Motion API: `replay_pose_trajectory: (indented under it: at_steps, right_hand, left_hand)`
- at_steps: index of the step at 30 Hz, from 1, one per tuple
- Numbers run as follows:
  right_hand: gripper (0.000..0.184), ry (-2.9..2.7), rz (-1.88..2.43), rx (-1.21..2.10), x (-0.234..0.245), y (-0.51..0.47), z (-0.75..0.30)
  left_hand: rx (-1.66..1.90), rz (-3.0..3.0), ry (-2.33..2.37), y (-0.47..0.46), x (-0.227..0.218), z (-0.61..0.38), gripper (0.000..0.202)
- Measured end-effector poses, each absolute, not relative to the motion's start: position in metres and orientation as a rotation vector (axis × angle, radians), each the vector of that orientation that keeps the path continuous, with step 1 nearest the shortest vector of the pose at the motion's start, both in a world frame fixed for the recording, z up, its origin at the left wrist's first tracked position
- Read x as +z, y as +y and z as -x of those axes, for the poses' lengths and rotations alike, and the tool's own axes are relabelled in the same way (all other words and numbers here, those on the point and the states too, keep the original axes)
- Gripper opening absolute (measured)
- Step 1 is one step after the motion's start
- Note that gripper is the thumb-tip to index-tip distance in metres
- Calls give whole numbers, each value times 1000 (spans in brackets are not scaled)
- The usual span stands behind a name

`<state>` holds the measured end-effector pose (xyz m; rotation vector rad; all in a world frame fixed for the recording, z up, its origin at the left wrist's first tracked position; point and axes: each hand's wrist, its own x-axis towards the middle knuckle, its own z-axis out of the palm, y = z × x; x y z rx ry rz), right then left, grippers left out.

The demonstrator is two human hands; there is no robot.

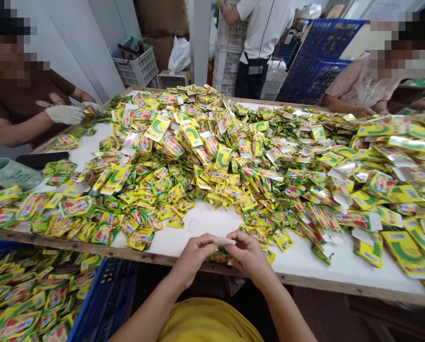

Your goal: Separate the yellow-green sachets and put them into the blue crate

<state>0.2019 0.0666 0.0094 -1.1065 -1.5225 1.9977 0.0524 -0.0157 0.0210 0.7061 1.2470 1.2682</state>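
Between my two hands, at the near edge of the table, is a small carton [224, 242] with a pale flap facing up and a coloured printed side partly hidden below. My left hand [195, 256] pinches its left end with thumb and fingers. The other end is gripped by my right hand [250, 256]. Just beyond my hands lie small yellow sachets [176, 221], green sachets [269, 221] and a bare patch of white tabletop [212, 221]. A large heap of printed yellow cartons [192, 134], several with flaps open, rises behind them.
A blue crate [101, 289] full of cartons stands at lower left, below the wooden table edge [155, 258]. A green mug [11, 173] and a dark phone [43, 160] lie at left. Co-workers sit left and right; another person stands behind by white crates [226, 59].
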Motion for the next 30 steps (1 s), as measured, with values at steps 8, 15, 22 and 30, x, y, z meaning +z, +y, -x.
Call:
replay_pose_trajectory:
  at_steps: [8,15,22,30]
  right_hand:
    - [28,-1580,981,1756,12,76,-194]
    - [26,-1489,1013,1717,1,77,-192]
    - [13,-1820,784,1329,-3,64,-207]
    - [17,-2125,712,923,31,160,-206]
  left_hand:
    - [1447,-834,1499,-5,7,-48,23]
    - [1492,-1092,1548,-1,-4,-51,19]
    - [1520,-1572,1385,-11,-12,-43,23]
    - [1179,-1695,1367,-10,-14,-44,36]
